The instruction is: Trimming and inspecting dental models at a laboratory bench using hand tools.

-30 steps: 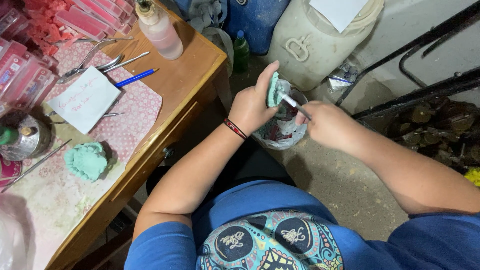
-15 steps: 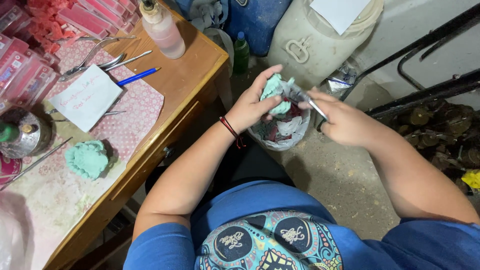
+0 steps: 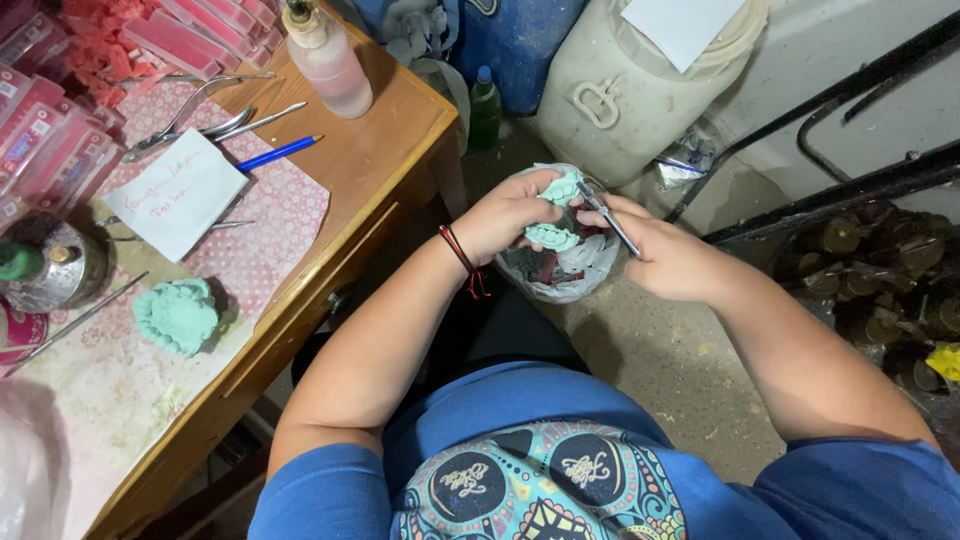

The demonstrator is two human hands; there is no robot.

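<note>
Left hand point(image 3: 505, 215) grips green cast point(image 3: 556, 212); right hand point(image 3: 665, 255) holds thin tool point(image 3: 607, 217) against it, over bag point(image 3: 565, 272).

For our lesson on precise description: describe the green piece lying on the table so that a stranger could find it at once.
Start at the wooden table on the left and find its pale patterned mat. Near the mat's front edge lies a mint-green, horseshoe-shaped dental cast. It is the only green lump there; beside it are a thin metal tool and a white paper note.
</note>
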